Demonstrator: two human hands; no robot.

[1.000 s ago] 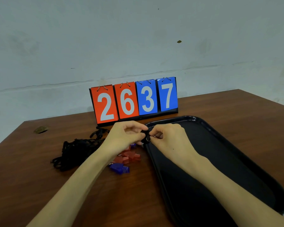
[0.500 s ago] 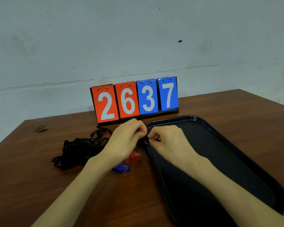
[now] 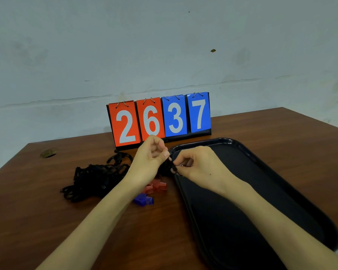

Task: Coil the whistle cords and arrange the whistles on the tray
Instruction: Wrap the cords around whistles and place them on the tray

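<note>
Both hands are up over the left rim of the glossy black tray (image 3: pixel 261 158), and each grip is closed tight: left hand (image 3: pixel 150 158) and right hand (image 3: pixel 199 166) pinch a bunched black cord (image 3: pixel 171 168) between curled fingertips (its whistle is hidden, so there's no telling where it points). On the brown wooden desk (image 3: pixel 47 211), by the left wrist, lie translucent red whistles (image 3: pixel 156 187) and a blue whistle (image 3: pixel 143 200), long axes roughly left-right, beside a flat-woven black tangle of cords (image 3: pixel 98 176).

table (image 3: pixel 27 221): brown wood | scoreboard (image 3: pixel 160 117): reads 2637, far edge | wall (image 3: pixel 164 45): pale
</note>
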